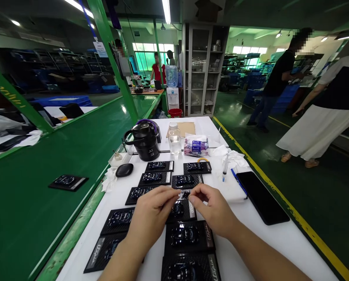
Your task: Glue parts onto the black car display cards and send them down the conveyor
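White table (293, 240), toy cars (183, 234) by my left hand (153, 210) and right hand (212, 207), phone (262, 198) at their 3 o'clock. Fingers (172, 192) look narrow, can't tell if they're holding anything.

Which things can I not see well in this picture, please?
Head view: whether the left hand or right hand pinches something; too small to tell.
Head view: part of one car model, covered by the left hand.
Head view: nearest black base, cut off by the bottom edge.
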A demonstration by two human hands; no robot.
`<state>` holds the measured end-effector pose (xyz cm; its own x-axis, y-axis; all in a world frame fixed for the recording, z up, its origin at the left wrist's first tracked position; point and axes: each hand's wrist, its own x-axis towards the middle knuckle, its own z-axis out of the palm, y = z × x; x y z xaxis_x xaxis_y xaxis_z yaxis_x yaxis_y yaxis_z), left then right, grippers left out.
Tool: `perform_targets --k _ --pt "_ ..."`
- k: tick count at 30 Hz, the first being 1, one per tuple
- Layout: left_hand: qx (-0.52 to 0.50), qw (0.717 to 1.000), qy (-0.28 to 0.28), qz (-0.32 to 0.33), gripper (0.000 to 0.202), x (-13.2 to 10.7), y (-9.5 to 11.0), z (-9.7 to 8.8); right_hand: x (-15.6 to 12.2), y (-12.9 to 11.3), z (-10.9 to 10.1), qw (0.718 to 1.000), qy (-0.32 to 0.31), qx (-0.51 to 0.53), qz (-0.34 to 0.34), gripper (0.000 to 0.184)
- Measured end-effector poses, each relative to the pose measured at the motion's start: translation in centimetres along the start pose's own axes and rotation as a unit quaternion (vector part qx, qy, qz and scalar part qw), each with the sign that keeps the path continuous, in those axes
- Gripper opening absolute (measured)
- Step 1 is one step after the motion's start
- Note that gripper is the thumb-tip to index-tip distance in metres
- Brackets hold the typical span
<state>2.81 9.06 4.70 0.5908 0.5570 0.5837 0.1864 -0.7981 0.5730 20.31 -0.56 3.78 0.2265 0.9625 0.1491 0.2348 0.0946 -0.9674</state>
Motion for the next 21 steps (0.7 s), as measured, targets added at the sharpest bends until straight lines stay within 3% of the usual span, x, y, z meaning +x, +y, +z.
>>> perform_targets --k 3,9,21 --pt "0.045 0.995 -0.010 0.094 0.019 -0.3 -0.1 0.6 0.1 0.4 0.0 0.997 -0.027 0.057 0.051 0.014" --pt "0.061 0.996 0.015 0.070 0.019 -0.9 0.4 1.5 0.1 0.8 0.3 0.995 -0.054 0.074 0.050 0.015" --pt "0.065 0.996 -0.021 0.051 0.023 -0.8 0.1 1.5 0.0 0.4 0.0 0.999 -0.043 -0.010 0.019 0.012"
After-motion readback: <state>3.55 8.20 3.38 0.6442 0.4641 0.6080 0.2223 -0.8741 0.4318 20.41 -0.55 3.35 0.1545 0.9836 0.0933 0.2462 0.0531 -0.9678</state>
